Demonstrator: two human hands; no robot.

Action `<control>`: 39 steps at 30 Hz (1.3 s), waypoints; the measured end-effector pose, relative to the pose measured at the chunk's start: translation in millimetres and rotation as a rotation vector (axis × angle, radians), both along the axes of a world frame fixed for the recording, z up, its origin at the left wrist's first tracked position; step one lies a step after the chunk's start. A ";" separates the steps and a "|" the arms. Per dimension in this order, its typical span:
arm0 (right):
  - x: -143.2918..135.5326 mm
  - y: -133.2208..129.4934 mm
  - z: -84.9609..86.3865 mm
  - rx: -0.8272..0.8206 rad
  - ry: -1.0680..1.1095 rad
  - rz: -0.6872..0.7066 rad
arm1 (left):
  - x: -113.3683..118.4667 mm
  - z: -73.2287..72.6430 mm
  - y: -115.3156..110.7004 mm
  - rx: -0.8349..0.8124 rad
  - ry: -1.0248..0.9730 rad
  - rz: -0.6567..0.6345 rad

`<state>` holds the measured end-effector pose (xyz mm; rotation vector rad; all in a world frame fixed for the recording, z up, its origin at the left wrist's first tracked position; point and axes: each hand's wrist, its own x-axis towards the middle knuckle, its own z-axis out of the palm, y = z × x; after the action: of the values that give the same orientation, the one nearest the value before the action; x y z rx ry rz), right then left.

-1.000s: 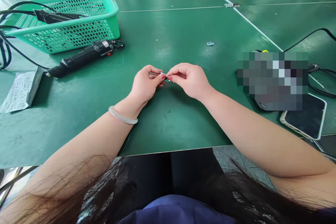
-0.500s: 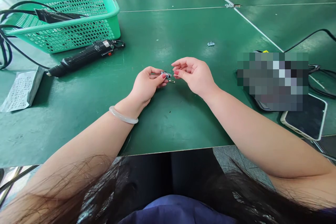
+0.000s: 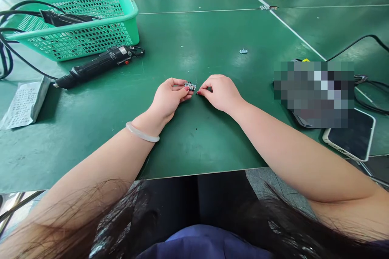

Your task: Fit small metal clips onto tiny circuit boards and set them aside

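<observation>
Near the middle of the green table, my left hand point(image 3: 168, 97) pinches a small circuit board point(image 3: 190, 86) between thumb and fingers. My right hand point(image 3: 221, 92) is just to the right of it, thumb and index finger pressed together on a tiny piece point(image 3: 197, 92) too small to name. A narrow gap separates the fingertips of the two hands. Farther back on the table lies another small light-coloured part point(image 3: 243, 51).
A green basket point(image 3: 88, 36) holding a black tool stands at the back left. In front of it lie a black electric screwdriver point(image 3: 97, 66) and a paper-covered block point(image 3: 26, 103). At the right are a blurred-out object point(image 3: 314, 95) and a phone point(image 3: 351, 135).
My right hand has lowered slightly and its fingers have closed to a pinch. The small light piece below the board in my left hand now shows at my right fingertips.
</observation>
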<state>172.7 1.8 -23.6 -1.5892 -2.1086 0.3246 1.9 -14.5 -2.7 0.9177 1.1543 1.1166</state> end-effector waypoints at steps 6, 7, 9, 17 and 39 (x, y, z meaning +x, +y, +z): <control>6.6 -2.4 -1.0 0.013 0.040 -0.002 | -0.5 -0.6 -0.6 0.000 0.006 -0.008; 7.1 -2.6 -1.8 0.013 0.062 -0.006 | -0.4 -0.5 -0.8 0.001 0.005 -0.009; 6.8 -2.3 -3.9 0.025 0.111 -0.021 | -0.2 -0.2 -1.0 0.005 0.004 -0.010; 10.5 6.6 -10.2 0.031 0.250 -0.084 | -1.1 -0.8 -0.1 0.007 0.018 -0.008; 9.0 -11.2 10.3 0.227 0.301 -0.002 | 0.6 -1.9 -2.6 0.024 0.032 -0.025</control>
<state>181.7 -9.3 -13.3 -1.3216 -1.8424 0.2920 2.5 -17.1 -4.6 0.9685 1.1544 1.1008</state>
